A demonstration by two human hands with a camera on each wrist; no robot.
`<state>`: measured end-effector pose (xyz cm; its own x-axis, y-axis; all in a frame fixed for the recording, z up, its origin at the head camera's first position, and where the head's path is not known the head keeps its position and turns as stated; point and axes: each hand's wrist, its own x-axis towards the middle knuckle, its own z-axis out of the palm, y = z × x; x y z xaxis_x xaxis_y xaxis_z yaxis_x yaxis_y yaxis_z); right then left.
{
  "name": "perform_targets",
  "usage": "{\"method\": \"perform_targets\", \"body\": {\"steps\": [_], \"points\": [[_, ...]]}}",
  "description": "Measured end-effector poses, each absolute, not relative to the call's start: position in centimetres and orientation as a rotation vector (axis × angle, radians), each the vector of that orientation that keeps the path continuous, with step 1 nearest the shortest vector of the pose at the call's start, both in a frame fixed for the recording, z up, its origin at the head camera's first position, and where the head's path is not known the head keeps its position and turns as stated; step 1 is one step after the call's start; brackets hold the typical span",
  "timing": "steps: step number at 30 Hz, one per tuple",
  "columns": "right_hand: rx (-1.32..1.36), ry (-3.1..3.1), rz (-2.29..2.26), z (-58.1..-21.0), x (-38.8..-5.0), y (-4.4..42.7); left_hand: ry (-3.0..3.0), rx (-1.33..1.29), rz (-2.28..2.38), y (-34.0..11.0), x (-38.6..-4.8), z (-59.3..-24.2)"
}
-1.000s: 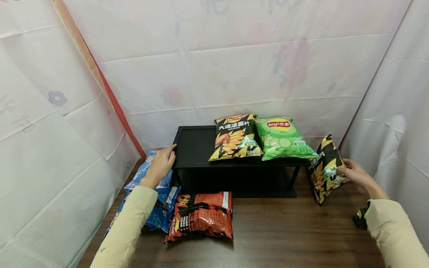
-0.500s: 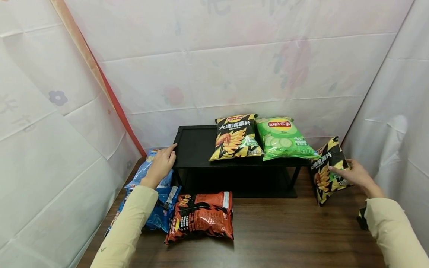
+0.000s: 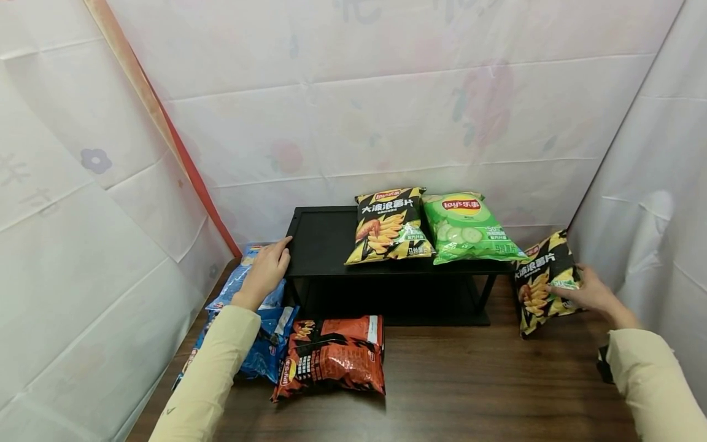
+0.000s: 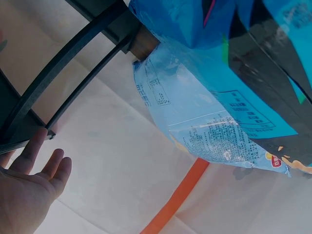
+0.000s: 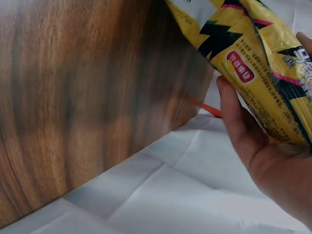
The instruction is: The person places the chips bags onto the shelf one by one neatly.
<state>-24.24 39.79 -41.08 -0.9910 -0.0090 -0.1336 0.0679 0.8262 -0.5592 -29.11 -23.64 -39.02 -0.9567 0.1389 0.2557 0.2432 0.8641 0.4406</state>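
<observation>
My right hand (image 3: 595,293) grips a black-and-yellow bag of potato chips (image 3: 534,288) by its right side, just off the right end of the black two-tier shelf (image 3: 320,242). In the right wrist view the thumb and fingers lie on either side of this chip bag (image 5: 234,63). My left hand (image 3: 266,270) touches the shelf's left edge; in the left wrist view its fingers look extended beside the black frame (image 4: 73,63). On the shelf top lie another black-and-yellow chip bag (image 3: 389,227) and a green chip bag (image 3: 466,230), side by side.
Left of the shelf lie blue chip bags (image 3: 265,344), partly hidden under my left arm. A red chip bag (image 3: 337,362) lies on the wooden table (image 3: 442,387) in front. White cloth (image 3: 386,123) encloses the back and sides.
The held chip bag has turned so its front faces up toward the head camera, and its top has tipped right and lower. The left hand stays in place.
</observation>
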Motion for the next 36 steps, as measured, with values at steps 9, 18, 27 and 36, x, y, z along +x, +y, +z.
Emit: {"method": "perform_targets", "body": {"steps": [9,18,27,36], "points": [[0.040,2.805,-0.973,-42.4,-24.0,40.2,-2.822,-0.297,-0.712,-23.7,-29.1,-39.0],[0.024,2.721,-0.905,-43.3,-23.6,41.2,-2.817,-0.300,-0.709,-23.7,-29.1,-38.9],[0.084,2.659,-1.073,-44.5,-23.3,41.2,-2.826,-0.287,-0.702,-23.7,-29.2,-39.0],[0.125,2.682,-1.160,-46.5,-23.5,41.3,-2.824,-0.293,-0.708,-23.7,-29.2,-39.1]]}}
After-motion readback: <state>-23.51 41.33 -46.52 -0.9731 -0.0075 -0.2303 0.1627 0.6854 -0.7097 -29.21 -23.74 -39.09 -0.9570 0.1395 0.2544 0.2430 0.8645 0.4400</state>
